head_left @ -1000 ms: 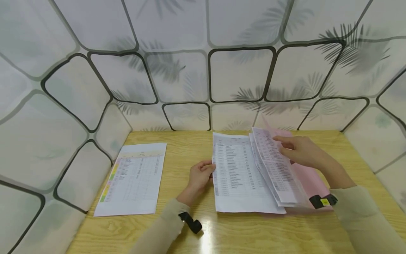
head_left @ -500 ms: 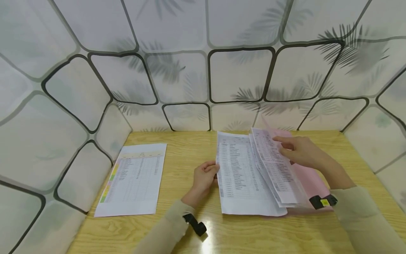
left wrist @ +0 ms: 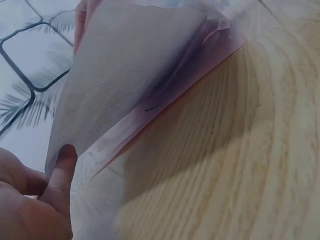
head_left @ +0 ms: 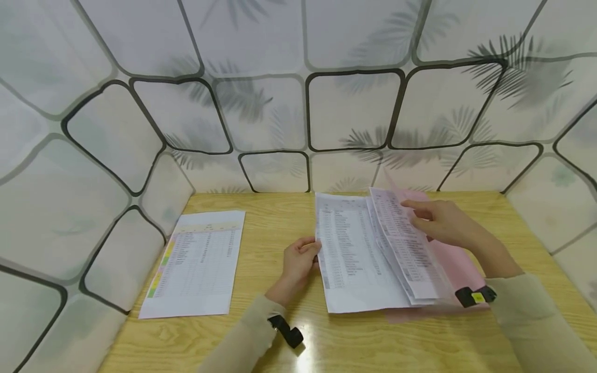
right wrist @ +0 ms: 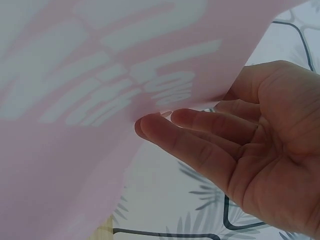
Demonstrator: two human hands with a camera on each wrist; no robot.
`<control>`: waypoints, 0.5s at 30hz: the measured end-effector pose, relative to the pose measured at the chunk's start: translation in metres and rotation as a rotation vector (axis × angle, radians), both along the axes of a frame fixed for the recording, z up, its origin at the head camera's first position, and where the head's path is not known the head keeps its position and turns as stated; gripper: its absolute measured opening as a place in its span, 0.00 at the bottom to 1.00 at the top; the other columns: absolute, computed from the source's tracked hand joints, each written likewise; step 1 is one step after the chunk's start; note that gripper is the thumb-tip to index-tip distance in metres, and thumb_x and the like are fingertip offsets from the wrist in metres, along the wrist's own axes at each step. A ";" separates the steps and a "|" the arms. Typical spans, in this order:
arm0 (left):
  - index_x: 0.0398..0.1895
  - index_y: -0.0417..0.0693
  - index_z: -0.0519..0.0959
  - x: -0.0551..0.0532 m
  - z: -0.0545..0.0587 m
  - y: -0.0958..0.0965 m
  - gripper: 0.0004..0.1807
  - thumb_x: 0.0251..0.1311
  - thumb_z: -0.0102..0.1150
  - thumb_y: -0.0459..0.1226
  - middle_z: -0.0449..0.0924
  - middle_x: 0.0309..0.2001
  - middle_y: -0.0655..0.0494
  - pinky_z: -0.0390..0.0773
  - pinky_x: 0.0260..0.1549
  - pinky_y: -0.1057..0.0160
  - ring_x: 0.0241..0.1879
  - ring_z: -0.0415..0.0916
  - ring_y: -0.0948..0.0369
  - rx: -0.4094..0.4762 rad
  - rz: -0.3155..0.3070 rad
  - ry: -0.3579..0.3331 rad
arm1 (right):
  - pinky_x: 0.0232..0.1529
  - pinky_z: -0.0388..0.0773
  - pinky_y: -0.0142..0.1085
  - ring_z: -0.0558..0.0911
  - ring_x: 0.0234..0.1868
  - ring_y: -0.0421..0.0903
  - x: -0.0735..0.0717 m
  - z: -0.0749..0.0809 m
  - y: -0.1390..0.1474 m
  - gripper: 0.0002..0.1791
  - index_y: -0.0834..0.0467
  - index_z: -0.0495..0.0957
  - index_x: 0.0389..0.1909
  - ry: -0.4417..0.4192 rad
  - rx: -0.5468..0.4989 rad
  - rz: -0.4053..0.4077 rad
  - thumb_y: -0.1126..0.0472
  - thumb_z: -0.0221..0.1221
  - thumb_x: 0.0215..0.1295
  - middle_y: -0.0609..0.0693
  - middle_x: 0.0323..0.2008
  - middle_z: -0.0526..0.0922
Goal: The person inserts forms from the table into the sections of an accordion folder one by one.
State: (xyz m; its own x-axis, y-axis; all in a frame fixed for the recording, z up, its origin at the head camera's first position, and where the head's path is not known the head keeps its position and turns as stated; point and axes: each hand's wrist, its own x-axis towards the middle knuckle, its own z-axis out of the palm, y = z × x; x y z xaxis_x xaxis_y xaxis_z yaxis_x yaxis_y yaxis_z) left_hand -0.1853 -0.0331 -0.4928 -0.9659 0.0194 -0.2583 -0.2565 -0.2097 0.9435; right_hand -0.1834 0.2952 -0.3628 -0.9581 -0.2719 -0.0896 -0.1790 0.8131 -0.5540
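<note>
A printed sheet [head_left: 347, 243] with a long table lies in the middle of the head view, its left edge lifted. My left hand [head_left: 297, 263] pinches that edge. In the left wrist view, the sheet's back [left wrist: 115, 65] stands raised above a pink layer. To the right, my right hand [head_left: 445, 224] holds up a slanted group of printed sheets [head_left: 403, 243] along with the pink folder's cover. The folder [head_left: 459, 261] shows beneath and beside them. Seen from the right wrist, the pink cover [right wrist: 65, 165] has pale lettering, and the fingers and thumb grip its edge.
Another printed sheet [head_left: 196, 264], with coloured cells down its left side, lies flat at the left on the wooden table [head_left: 268, 212]. Patterned walls [head_left: 275, 114] stand behind and at both sides of the table. Black wrist straps [head_left: 286, 331] sit over both sleeves.
My left hand shifts the lifted sheet slightly right, then a little back left; its lower edge rises, baring more pink folder beneath. The right hand stays in place.
</note>
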 end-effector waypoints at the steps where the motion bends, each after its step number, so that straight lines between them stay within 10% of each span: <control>1: 0.60 0.29 0.79 0.001 0.000 0.002 0.18 0.72 0.63 0.31 0.91 0.43 0.41 0.84 0.25 0.70 0.26 0.84 0.65 0.006 -0.012 -0.002 | 0.30 0.82 0.35 0.84 0.31 0.44 0.000 0.000 0.000 0.29 0.63 0.69 0.76 -0.002 -0.004 -0.001 0.58 0.56 0.78 0.74 0.59 0.81; 15: 0.62 0.29 0.78 0.001 -0.001 0.018 0.19 0.73 0.61 0.31 0.89 0.49 0.37 0.87 0.28 0.68 0.29 0.86 0.64 0.023 -0.097 0.011 | 0.31 0.83 0.35 0.84 0.32 0.43 0.001 0.001 -0.001 0.30 0.63 0.69 0.76 -0.001 -0.007 -0.004 0.59 0.56 0.77 0.75 0.60 0.80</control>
State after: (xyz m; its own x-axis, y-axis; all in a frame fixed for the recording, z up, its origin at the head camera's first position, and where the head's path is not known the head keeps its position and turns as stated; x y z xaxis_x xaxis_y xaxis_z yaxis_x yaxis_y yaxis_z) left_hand -0.1847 -0.0156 -0.4936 -0.9618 0.1193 -0.2462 -0.2666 -0.2062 0.9415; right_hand -0.1829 0.2945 -0.3620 -0.9590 -0.2692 -0.0889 -0.1754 0.8096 -0.5601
